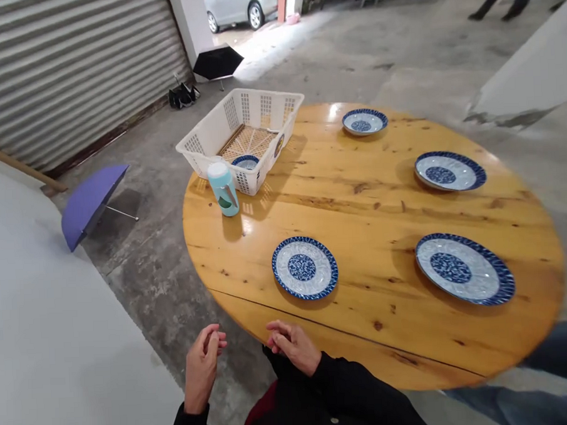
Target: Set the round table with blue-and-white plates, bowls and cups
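My left hand [203, 364] is held in the air beyond the near left edge of the table, its fingers loosely curled and holding nothing. Just over the table's near edge is my right hand [293, 345], empty, with the fingers bent and somewhat apart. A blue-and-white plate [305, 268] lies on the wood in front of it, and neither hand touches it. Farther right sit another patterned plate [464, 268], a third plate [449, 170] behind it, and a smaller-looking dish [365, 121] at the far edge.
A white plastic basket [278, 101] stands at the far left of the round wooden table [344, 203], with a patterned dish [246, 162] inside. A light-blue bottle [223, 190] is beside it. Open umbrellas, purple [90, 202] and black [218, 62], rest on the floor. Someone's jeans-clad leg [553, 363] is at right.
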`<state>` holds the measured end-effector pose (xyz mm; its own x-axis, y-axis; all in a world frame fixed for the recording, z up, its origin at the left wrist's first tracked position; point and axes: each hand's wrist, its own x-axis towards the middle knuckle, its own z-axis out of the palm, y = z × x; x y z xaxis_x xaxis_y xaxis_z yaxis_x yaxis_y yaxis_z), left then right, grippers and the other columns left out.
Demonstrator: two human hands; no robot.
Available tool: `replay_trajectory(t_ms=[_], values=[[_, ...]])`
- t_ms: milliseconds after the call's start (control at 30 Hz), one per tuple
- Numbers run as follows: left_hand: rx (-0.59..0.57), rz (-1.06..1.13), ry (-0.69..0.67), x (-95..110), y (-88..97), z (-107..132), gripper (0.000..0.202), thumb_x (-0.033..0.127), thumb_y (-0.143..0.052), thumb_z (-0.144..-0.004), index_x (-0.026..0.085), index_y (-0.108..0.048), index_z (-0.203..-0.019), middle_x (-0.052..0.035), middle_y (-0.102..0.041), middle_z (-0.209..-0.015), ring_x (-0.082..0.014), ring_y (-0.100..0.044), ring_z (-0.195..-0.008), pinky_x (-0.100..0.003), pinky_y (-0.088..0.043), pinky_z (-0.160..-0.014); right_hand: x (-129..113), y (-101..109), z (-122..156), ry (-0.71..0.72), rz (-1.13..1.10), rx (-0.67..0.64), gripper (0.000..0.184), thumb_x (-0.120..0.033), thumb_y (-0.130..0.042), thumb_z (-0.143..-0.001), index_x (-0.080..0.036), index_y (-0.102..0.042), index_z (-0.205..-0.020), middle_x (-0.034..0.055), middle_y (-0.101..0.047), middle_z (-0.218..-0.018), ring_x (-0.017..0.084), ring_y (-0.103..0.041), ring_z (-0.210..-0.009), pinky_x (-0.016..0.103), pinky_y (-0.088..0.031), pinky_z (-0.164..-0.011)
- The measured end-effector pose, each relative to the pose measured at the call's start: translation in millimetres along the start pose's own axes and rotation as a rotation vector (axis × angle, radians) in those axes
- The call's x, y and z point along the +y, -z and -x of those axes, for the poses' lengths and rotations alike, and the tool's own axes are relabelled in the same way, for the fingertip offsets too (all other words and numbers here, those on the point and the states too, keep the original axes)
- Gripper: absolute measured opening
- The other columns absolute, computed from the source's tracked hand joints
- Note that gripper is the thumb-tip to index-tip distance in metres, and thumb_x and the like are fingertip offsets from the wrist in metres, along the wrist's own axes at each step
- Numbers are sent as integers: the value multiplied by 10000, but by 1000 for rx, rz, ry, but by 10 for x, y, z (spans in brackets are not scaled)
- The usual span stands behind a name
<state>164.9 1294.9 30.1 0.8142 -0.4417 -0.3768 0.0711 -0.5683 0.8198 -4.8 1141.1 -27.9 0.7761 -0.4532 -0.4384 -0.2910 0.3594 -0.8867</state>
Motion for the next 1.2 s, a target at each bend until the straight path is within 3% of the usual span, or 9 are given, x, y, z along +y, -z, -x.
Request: replay_trajectory(t_ms=[167,300,467,667,800,1000,1100,1200], values=[[-62,-72,-42,365,287,-575,538,627,-572,-793,158,-677,-1035,-115,-760,-901,-246,-740,-781,-377,-609,-735,-197,-95,-307,19,13,106,401,-499,-542,-789,-170,-630,-1000,51,-700,-736,196,-671,-637,324,-518,-650],[-89,-125,-125,834,570,-986,545,623,-565,-803,150,-673,-1050,-121,-763,-914,-245,-745,-800,-368,-608,-750,-443,-134,-499,78,51,138,439,-517,-525,-817,-159,-648,-1039,72,-713,-759,206,-690,-649,333,-543,-661],[-171,-190,-295,1655,914,-1527,543,602,-588,-814,142,-661,-1095,-123,-769,-956,-249,-746,-831,-361,-603,-758,-867,-29,-628,178,154,199,457,-541,-500,-872,-157,-669,-1053,85,-729,-771,215,-708,-646,346,-573,-663],[-302,-344,-631,2763,1059,-2526,505,552,-558,-881,155,-653,-1178,-95,-763,-988,-232,-733,-858,-359,-583,-809,-1721,432,-841,334,401,356,413,-514,-503,-932,-172,-726,-999,73,-743,-762,192,-709,-642,321,-591,-640],[-449,-487,-857,3440,964,-3254,486,489,-519,-909,172,-649,-1254,-73,-762,-991,-216,-717,-923,-326,-553,-852,-2575,662,-1048,450,550,564,351,-467,-549,-938,-184,-744,-1011,72,-753,-786,188,-719,-683,329,-610,-656],[-580,-786,-1033,4212,555,-4127,487,413,-487,-924,204,-624,-1342,-77,-734,-1144,-222,-678,-1049,-309,-481,-923,-3854,667,-1609,564,773,840,266,-394,-555,-940,-240,-761,-1006,71,-762,-863,192,-728,-747,373,-616,-715],[-671,-904,-1033,4381,168,-4448,523,441,-498,-914,187,-614,-1357,-101,-731,-1166,-252,-668,-1076,-330,-466,-940,-4201,705,-2075,462,933,795,299,-293,-517,-941,-157,-744,-1080,88,-770,-940,190,-723,-791,367,-591,-776],[-717,-1002,-997,4389,-297,-4678,504,463,-563,-866,162,-674,-1256,-114,-749,-1109,-278,-670,-1053,-323,-470,-910,-4273,839,-2603,238,1093,672,338,-206,-539,-916,-99,-702,-1192,113,-771,-1023,211,-717,-896,367,-556,-869]])
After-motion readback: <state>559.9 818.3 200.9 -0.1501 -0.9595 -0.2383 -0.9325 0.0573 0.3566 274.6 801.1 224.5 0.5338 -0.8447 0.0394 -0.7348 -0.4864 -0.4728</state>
